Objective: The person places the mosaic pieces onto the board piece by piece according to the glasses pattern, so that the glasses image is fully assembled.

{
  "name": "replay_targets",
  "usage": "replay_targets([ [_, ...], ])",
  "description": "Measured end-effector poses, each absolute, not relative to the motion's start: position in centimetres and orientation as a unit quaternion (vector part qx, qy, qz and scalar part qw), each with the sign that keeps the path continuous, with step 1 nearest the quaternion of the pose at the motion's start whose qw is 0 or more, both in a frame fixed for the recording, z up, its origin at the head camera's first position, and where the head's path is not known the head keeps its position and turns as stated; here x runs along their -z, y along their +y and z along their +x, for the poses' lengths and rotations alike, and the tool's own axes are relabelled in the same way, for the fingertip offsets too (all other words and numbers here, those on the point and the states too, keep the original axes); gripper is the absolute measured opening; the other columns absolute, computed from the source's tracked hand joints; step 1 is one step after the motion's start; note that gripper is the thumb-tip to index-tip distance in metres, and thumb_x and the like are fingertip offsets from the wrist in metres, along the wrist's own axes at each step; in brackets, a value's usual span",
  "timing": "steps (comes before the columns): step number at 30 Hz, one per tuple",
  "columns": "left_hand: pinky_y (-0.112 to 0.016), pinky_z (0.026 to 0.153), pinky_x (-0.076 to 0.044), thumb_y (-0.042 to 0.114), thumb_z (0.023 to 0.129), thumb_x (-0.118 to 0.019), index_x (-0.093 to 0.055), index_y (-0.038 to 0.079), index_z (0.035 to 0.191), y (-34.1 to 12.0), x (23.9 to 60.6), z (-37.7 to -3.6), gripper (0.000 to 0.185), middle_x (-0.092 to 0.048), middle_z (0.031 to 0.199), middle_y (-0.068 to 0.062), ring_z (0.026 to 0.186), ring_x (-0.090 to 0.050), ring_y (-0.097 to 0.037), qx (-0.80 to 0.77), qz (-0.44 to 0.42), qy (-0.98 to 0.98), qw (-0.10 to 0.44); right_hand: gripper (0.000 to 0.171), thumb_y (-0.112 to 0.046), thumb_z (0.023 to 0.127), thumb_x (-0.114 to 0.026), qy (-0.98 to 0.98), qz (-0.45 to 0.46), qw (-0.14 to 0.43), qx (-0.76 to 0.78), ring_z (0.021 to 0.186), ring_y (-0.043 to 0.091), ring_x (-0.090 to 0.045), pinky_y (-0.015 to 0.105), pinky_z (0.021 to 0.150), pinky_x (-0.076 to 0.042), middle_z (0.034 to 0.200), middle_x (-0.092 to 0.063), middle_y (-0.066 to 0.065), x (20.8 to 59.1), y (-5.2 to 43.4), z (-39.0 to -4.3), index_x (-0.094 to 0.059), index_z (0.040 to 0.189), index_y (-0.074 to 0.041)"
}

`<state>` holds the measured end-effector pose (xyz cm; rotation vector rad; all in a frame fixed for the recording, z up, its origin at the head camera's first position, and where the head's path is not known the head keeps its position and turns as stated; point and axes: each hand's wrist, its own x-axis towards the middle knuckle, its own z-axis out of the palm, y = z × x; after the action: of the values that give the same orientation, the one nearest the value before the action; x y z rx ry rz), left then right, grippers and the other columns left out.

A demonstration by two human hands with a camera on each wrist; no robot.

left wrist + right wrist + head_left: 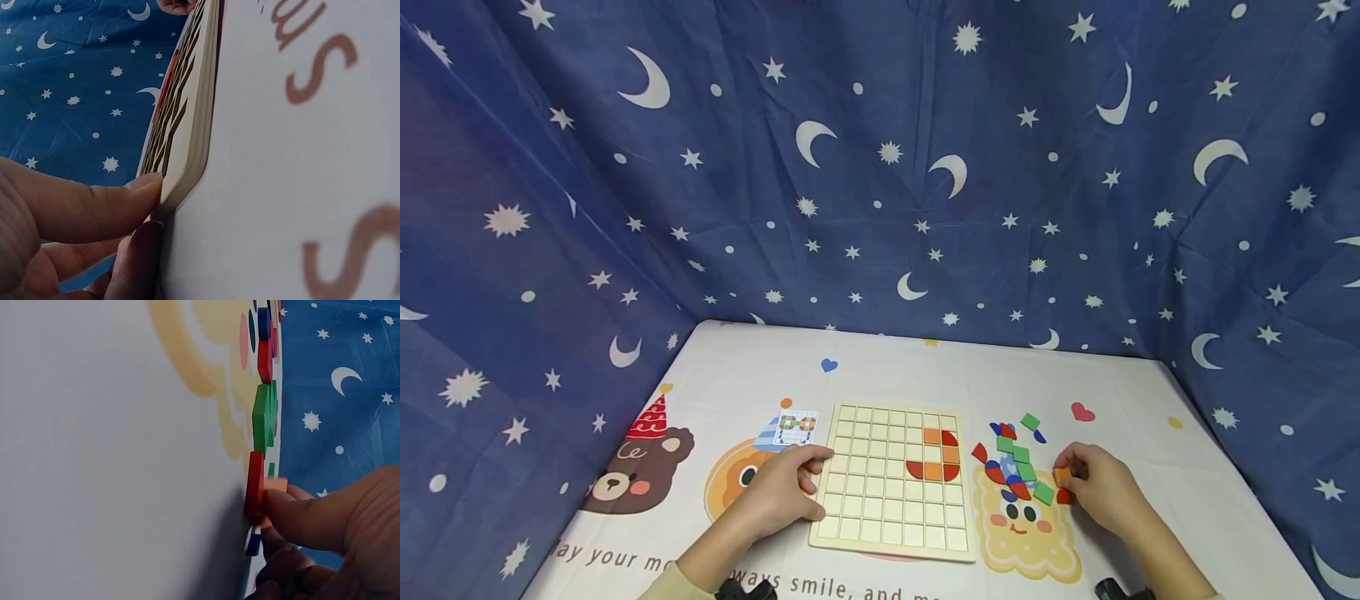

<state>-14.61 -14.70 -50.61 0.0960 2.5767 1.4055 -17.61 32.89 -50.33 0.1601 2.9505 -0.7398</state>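
Left hand (782, 492) lay on the table (1157, 467) at the board's (865, 500) left edge; fingers (106, 206) fairly straight, tips touching that edge, nothing gripped; the left wrist view showed a fingertip pressed to the board's rim. Board a pale wooden grid, flat on the table, between the two hands; most cells bare; a few orange and red pieces (934, 455) seated in its upper right part, forming a hooked shape. Right hand (1097, 487) rested right of the board, fingers curled, pinching an orange tile (1062, 476) at the edge of the loose pile (1017, 462); a red piece (1064, 497) lay just below the tile, touching the hand; the right wrist view showed the fingertips (294, 509) against the red piece (254, 484) with the orange tile (275, 485) behind it. Pile held green, red and blue pieces, close-packed on a yellow cartoon figure printed on the table cover, just right of the board. A small pattern card (796, 428) lay near the board's upper left corner, above the left hand. Blue star-and-moon cloth (880, 167) hung behind and to both sides.
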Motion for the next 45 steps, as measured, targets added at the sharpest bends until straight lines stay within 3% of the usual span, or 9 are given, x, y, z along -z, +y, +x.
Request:
replay_targets([
  [10,-0.025,0.070,-0.048,-0.009,0.057,-0.095,-0.071,0.013,0.136,-14.8,50.7,-14.7,0.086,-0.060,0.104,-0.002,0.083,-0.058,-0.017,-0.475,0.032,0.874,0.097,0.016,0.004,0.092,-0.077,0.948,0.063,0.073,0.303,0.083,0.022,-0.057,0.027,0.067,-0.054,0.085,-0.062,0.005,49.7,32.3,-17.6,-0.071,0.098,-0.010],
  [17,-0.025,0.070,-0.047,-0.008,0.057,-0.096,-0.071,0.014,0.136,-14.8,50.7,-14.7,0.086,-0.060,0.105,-0.002,0.083,-0.058,-0.017,-0.476,0.031,0.874,0.099,0.011,-0.001,0.096,-0.076,0.933,0.047,0.081,0.348,0.077,0.021,-0.058,0.028,0.060,-0.056,0.086,-0.062,0.006,48.9,30.6,-17.5,-0.071,0.103,-0.008],
  [27,-0.025,0.072,-0.047,-0.007,0.058,-0.096,-0.070,0.013,0.138,-14.6,50.8,-14.7,0.086,-0.061,0.105,-0.002,0.084,-0.058,-0.016,-0.472,0.034,0.875,0.104,0.012,-0.002,0.095,-0.077,0.930,0.001,0.060,0.362,0.085,0.021,-0.055,0.023,0.068,-0.050,0.088,-0.064,0.004,48.4,26.1,-18.0,-0.072,0.100,-0.012],
  [39,-0.025,0.070,-0.047,-0.009,0.057,-0.095,-0.071,0.013,0.136,-14.7,50.6,-14.5,0.086,-0.060,0.105,-0.003,0.084,-0.058,-0.017,-0.473,0.032,0.874,0.103,0.014,0.000,0.097,-0.073,0.896,-0.024,0.067,0.438,0.069,0.019,-0.055,0.026,0.055,-0.047,0.082,-0.063,0.004,48.8,20.4,-19.4,-0.073,0.096,-0.014],
  [45,-0.025,0.070,-0.047,-0.009,0.057,-0.095,-0.071,0.012,0.136,-14.7,50.5,-14.6,0.086,-0.060,0.105,-0.003,0.084,-0.058,-0.017,-0.474,0.033,0.874,0.102,0.018,0.001,0.095,-0.075,0.898,-0.056,0.062,0.431,0.074,0.016,-0.056,0.025,0.062,-0.047,0.081,-0.065,0.000,49.0,17.9,-20.1,-0.074,0.094,-0.017],
])
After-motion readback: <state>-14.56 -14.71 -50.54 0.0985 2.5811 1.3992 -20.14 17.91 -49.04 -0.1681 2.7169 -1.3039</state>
